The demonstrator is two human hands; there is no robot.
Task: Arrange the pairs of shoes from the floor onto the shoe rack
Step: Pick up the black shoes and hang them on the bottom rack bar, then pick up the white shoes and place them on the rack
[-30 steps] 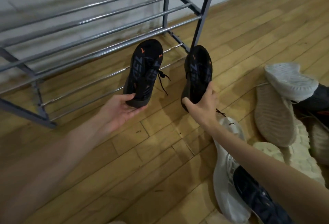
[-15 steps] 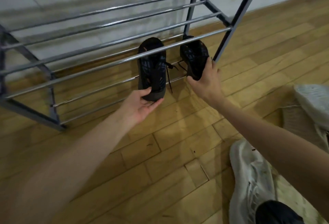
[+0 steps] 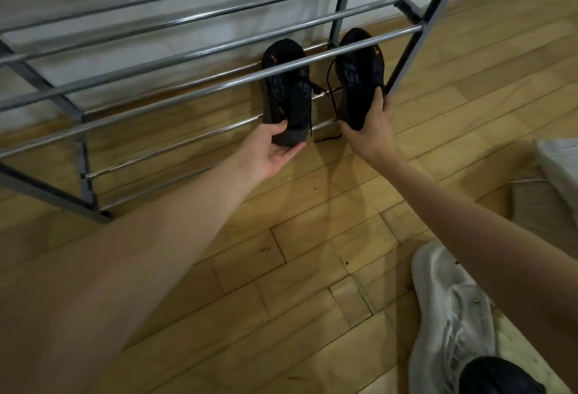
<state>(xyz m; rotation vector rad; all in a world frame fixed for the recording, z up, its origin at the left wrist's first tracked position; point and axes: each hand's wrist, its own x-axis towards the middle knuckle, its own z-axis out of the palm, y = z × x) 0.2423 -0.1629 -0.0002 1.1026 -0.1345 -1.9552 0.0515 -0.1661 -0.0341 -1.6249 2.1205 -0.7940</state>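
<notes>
While your left hand (image 3: 275, 151) grips the heel of the left black shoe (image 3: 286, 90), your right hand (image 3: 372, 131) grips the heel of the right black shoe (image 3: 359, 77). Both shoes lie toe-first on the lower rails of the shoe rack (image 3: 200, 49), soles up, beneath its upper tier. White shoes (image 3: 450, 309) lie on the wooden floor (image 3: 281, 268) at right.

Both black shoes (image 3: 287, 93) farther under rack (image 3: 200, 52) now.

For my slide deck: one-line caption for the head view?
Both hands slide a pair of black shoes onto the shoe rack bottom shelf.
</notes>
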